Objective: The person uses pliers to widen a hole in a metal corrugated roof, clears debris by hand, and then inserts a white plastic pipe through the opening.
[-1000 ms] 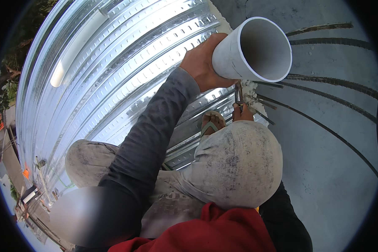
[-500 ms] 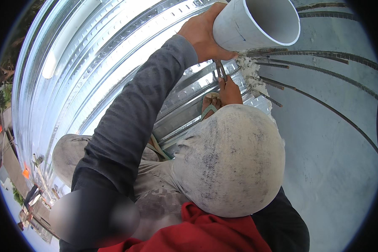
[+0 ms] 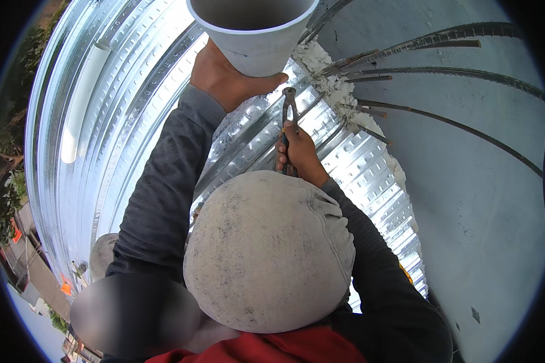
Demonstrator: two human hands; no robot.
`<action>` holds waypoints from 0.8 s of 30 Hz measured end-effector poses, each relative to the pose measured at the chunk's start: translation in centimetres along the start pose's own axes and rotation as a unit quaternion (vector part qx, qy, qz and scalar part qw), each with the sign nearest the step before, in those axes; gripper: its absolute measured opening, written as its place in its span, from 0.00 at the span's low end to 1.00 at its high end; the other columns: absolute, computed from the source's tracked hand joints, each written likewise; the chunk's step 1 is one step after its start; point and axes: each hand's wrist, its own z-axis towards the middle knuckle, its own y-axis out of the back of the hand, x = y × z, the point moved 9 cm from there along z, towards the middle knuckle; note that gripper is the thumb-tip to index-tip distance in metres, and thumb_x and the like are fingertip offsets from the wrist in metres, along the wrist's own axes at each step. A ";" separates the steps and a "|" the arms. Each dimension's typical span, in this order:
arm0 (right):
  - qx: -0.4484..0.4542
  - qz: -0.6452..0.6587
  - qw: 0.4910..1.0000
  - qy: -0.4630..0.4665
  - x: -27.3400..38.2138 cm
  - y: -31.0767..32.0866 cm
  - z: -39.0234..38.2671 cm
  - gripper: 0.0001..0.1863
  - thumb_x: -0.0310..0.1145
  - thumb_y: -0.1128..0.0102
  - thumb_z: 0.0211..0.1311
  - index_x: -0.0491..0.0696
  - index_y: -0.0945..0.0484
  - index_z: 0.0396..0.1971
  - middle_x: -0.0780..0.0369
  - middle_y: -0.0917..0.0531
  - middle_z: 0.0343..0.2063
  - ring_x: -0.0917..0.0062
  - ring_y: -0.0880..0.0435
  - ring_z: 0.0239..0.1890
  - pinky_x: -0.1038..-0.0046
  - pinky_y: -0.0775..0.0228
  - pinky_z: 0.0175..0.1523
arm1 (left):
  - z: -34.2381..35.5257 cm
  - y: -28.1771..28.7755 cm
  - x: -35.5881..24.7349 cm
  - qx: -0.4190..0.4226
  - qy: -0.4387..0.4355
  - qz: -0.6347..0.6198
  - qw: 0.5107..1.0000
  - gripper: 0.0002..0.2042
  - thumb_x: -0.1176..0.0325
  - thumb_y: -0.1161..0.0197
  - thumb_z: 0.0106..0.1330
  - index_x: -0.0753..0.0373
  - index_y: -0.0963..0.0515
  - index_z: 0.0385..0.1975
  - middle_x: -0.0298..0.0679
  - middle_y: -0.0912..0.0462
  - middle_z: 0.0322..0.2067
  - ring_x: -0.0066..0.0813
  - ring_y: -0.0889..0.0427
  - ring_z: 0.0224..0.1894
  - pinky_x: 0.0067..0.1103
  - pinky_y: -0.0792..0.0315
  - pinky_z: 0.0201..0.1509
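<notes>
A pale grey plastic pipe (image 3: 254,53) stands at the top middle, its round open end facing me. My left hand (image 3: 224,78) is closed around its lower left side, the thumb stretched along the base. Just below it, my right hand (image 3: 303,152) grips the handles of metal pincers (image 3: 290,109). The head of the pincers points up toward the pipe and sits apart from it, near my left thumb. Whether the jaws are closed on anything cannot be made out. My raised knee (image 3: 266,254) in dusty light trousers lies below the right hand.
Ribbed shiny metal decking (image 3: 369,175) spreads under me. Along its right edge runs a rough strip of broken concrete (image 3: 338,91). Several steel bars (image 3: 448,71) stick out over the grey wall (image 3: 466,199). A white pipe (image 3: 85,106) lies on the decking at left.
The pipe and my left hand now appear further left. My right hand has come out from behind the knee, with the pincers lower and clear of the left hand. The knee has shifted left.
</notes>
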 end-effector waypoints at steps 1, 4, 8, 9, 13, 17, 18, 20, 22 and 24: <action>0.058 0.032 0.997 -0.049 -0.6 -2.2 0.1 0.20 0.52 0.53 0.77 0.49 0.33 0.36 0.69 0.31 0.18 0.83 0.32 0.13 0.73 0.30 0.19 | 0.2 -0.5 -0.1 0.010 0.000 0.002 1.000 0.41 0.51 0.16 0.42 0.66 0.25 0.55 0.48 0.13 0.44 0.43 0.11 0.43 0.32 0.16 0.48; 0.079 0.015 0.996 -0.029 -0.1 -1.1 0.5 0.20 0.52 0.53 0.77 0.50 0.34 0.35 0.69 0.31 0.17 0.83 0.32 0.13 0.74 0.31 0.19 | 0.2 -0.5 0.1 0.010 -0.014 0.079 0.997 0.33 0.51 0.17 0.43 0.63 0.18 0.48 0.45 0.12 0.43 0.40 0.11 0.43 0.30 0.16 0.48; 0.089 0.066 0.994 -0.024 -0.8 -2.9 0.6 0.19 0.52 0.53 0.77 0.50 0.35 0.35 0.68 0.30 0.16 0.82 0.30 0.12 0.72 0.30 0.18 | -0.1 -0.8 0.5 0.045 0.058 0.011 0.997 0.30 0.59 0.19 0.48 0.62 0.20 0.52 0.41 0.15 0.48 0.38 0.15 0.51 0.30 0.22 0.58; 0.101 0.067 0.992 -0.024 -1.1 -3.4 1.0 0.19 0.52 0.52 0.77 0.50 0.35 0.35 0.68 0.30 0.16 0.82 0.29 0.13 0.71 0.30 0.18 | 0.0 -0.9 0.2 0.039 0.040 0.037 0.998 0.30 0.59 0.19 0.48 0.62 0.20 0.52 0.41 0.15 0.48 0.38 0.15 0.50 0.30 0.22 0.58; 0.034 0.066 0.997 0.028 0.1 0.0 0.8 0.20 0.52 0.52 0.76 0.50 0.36 0.35 0.67 0.29 0.17 0.80 0.29 0.12 0.69 0.29 0.18 | -0.3 -0.6 0.5 0.026 0.035 0.048 0.998 0.30 0.59 0.19 0.49 0.63 0.20 0.51 0.42 0.15 0.47 0.38 0.16 0.50 0.31 0.24 0.59; 0.041 0.057 0.997 0.034 0.2 -2.7 2.4 0.20 0.53 0.52 0.76 0.50 0.36 0.37 0.66 0.28 0.17 0.80 0.29 0.11 0.69 0.29 0.17 | -0.2 -1.0 0.1 0.011 -0.003 0.086 0.996 0.30 0.59 0.19 0.48 0.63 0.21 0.52 0.41 0.15 0.47 0.38 0.16 0.50 0.31 0.24 0.59; 0.042 0.039 0.998 0.033 0.7 -1.7 3.0 0.20 0.53 0.52 0.76 0.50 0.36 0.37 0.66 0.28 0.17 0.79 0.29 0.12 0.68 0.29 0.18 | -0.2 -0.5 0.3 0.001 0.012 0.069 0.998 0.31 0.59 0.19 0.48 0.63 0.21 0.52 0.41 0.15 0.47 0.38 0.16 0.50 0.31 0.24 0.59; 0.041 0.050 0.997 0.045 1.5 -0.1 2.4 0.20 0.53 0.52 0.76 0.50 0.36 0.39 0.66 0.29 0.18 0.80 0.28 0.14 0.68 0.28 0.21 | -0.4 -0.3 0.6 -0.011 0.030 0.059 0.998 0.31 0.58 0.19 0.48 0.62 0.21 0.53 0.41 0.16 0.47 0.38 0.17 0.51 0.30 0.25 0.60; 0.031 0.088 0.995 0.034 0.7 -1.7 2.2 0.20 0.54 0.52 0.76 0.50 0.36 0.39 0.67 0.29 0.18 0.80 0.29 0.14 0.70 0.28 0.21 | -0.6 -0.5 0.7 -0.018 0.037 0.074 0.996 0.31 0.58 0.19 0.48 0.62 0.22 0.53 0.41 0.16 0.48 0.38 0.17 0.51 0.30 0.25 0.61; 0.073 0.115 0.991 -0.013 -0.2 -4.1 1.3 0.20 0.54 0.52 0.76 0.50 0.35 0.38 0.68 0.29 0.18 0.81 0.30 0.14 0.73 0.30 0.20 | -0.4 -0.8 -0.1 -0.003 -0.003 0.136 0.991 0.31 0.57 0.19 0.49 0.63 0.22 0.52 0.41 0.16 0.48 0.38 0.17 0.52 0.31 0.25 0.61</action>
